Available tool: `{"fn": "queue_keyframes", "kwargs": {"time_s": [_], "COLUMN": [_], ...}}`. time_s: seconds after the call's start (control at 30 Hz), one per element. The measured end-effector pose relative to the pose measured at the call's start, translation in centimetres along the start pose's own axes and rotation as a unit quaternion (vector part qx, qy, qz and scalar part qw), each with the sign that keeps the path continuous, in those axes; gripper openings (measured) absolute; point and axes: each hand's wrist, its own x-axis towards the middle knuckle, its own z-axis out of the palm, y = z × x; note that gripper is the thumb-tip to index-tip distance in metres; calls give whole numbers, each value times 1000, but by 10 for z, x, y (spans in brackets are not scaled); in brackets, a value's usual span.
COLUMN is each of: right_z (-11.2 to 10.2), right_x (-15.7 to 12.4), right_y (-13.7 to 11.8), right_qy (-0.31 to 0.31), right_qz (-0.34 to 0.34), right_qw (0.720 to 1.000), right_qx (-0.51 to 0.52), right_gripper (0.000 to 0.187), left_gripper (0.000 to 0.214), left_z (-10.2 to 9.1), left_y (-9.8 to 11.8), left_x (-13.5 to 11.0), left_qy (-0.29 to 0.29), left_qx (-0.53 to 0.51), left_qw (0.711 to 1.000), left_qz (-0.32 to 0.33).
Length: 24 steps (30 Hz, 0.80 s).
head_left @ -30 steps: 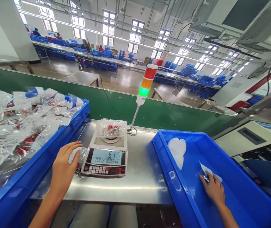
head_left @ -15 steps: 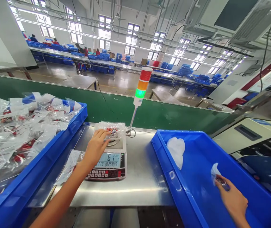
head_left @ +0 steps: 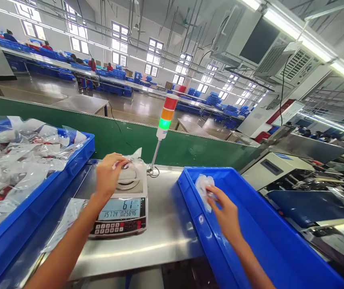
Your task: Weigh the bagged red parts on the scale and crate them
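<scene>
Both hands [head_left: 107,176] and the forearms [head_left: 63,253] are bare and slender, with what seem to be pale grey trousers [head_left: 144,279] (just a sliver, at the near edge) below.

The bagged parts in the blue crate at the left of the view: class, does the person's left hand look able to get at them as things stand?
Probably yes. The left hand is on a clear bag on the weighing scale, just beside the blue crate holding the bagged parts. Only the crate's low rim lies between, though the hand would have to leave that bag.

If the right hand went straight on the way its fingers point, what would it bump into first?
Probably the white plastic bunch inside the blue plastic crate. The right hand looks almost touching it, but depth is hard to judge here.
</scene>
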Motion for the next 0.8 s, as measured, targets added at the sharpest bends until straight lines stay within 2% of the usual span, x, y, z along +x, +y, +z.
{"fn": "queue_keyframes", "kwargs": {"time_s": [0.07,0.13,0.23,0.3,0.37,0.4,0.43,0.5,0.57,0.63,0.73,0.8], "right_z": [48,97,161,191,208,212,213,209,202,195,193,197], "right_x": [19,38,61,68,70,69,67,59,45,24,-13,-36], "right_y": [-40,-77,-119,-132,-132,-125,-115,-87,-50,-12,39,64], "right_qy": [-93,-172,-244,-269,-268,-251,-224,-160,-111,-85,-61,-59], "right_qz": [-105,-183,-239,-251,-253,-245,-230,-184,-129,-83,-32,-17], "right_qw": [990,968,939,927,927,935,947,970,985,993,997,997], "right_qx": [21,10,-43,-73,-69,-50,-25,17,24,4,-26,-40], "right_gripper": [30,32,37,36,32,31,30,32,38,45,54,58], "left_gripper": [25,32,42,53,65,67,66,60,56,54,56,61], "left_z": [-37,-80,-142,-174,-192,-195,-193,-178,-150,-119,-79,-64], "left_y": [6,4,-19,-43,-62,-68,-70,-68,-65,-69,-99,-126], "left_x": [2,3,1,-4,-13,-19,-26,-43,-66,-94,-143,-172], "left_qy": [107,168,183,177,157,150,146,141,120,72,-17,-47], "left_qx": [7,48,155,220,262,273,278,269,236,195,179,202], "left_qw": [994,985,969,956,948,946,945,949,962,976,979,973], "left_qz": [10,6,-53,-84,-92,-90,-87,-80,-69,-65,-94,-101]}}
